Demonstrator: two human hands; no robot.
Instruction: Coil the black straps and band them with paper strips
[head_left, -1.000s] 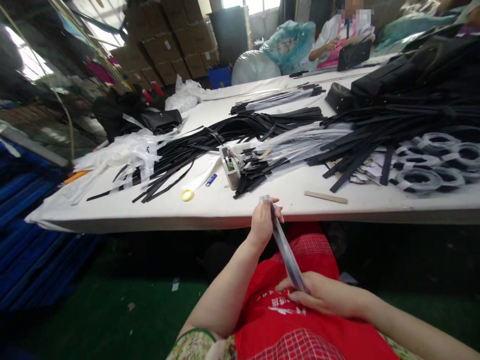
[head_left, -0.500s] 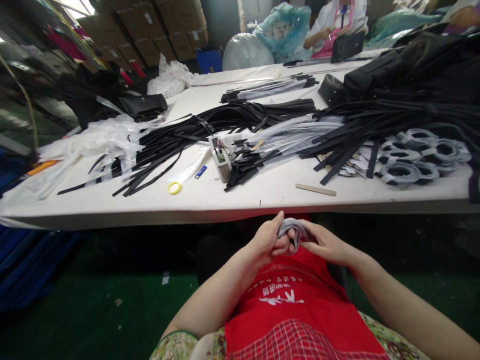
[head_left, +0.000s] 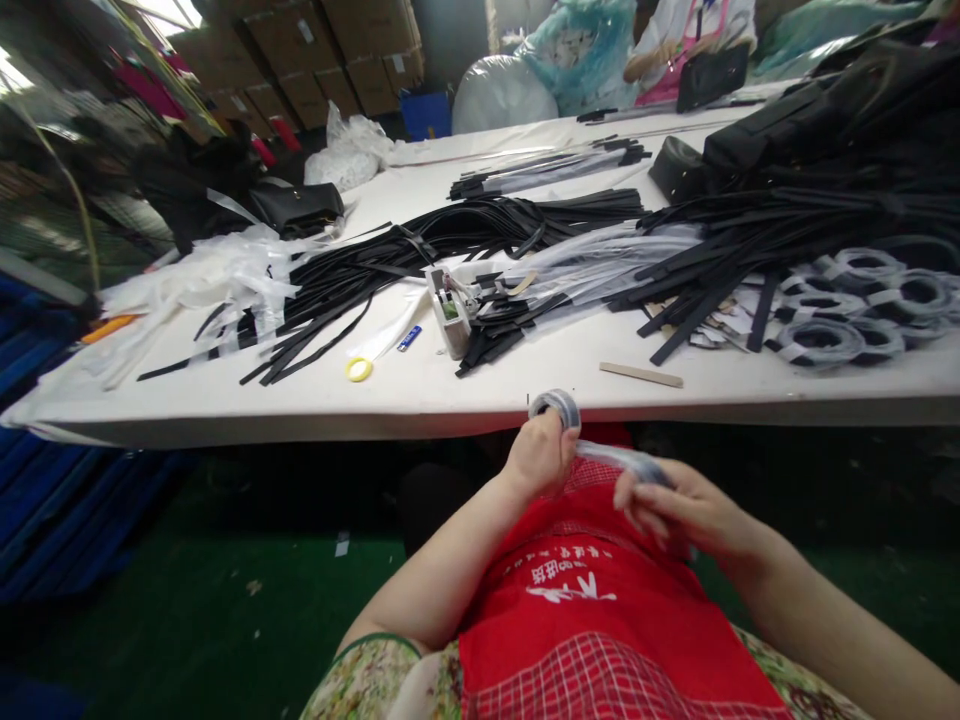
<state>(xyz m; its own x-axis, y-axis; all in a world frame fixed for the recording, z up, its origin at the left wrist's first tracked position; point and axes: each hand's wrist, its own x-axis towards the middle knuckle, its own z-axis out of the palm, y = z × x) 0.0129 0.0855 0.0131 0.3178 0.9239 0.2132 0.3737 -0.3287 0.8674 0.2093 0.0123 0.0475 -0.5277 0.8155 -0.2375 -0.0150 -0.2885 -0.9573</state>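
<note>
A black strap in a clear plastic sleeve is coiled into a ring just off the table's front edge. My left hand is closed around the lower side of this coil. From there the strap's loose end stretches across, in front of the red apron, to my right hand. My right fingers are bent around that end, somewhat blurred. On the table at the right lie several finished-looking coils of the same sleeved strap.
The white table bears a wooden stick, a yellow tape roll, a blue lighter and a small grey box. Black straps spread behind them. A co-worker's hand holds a black bag across the table.
My hands have moved apart. The left has raised the coil toward the table edge, while the right has drawn the strap's end out to the right and slightly down.
</note>
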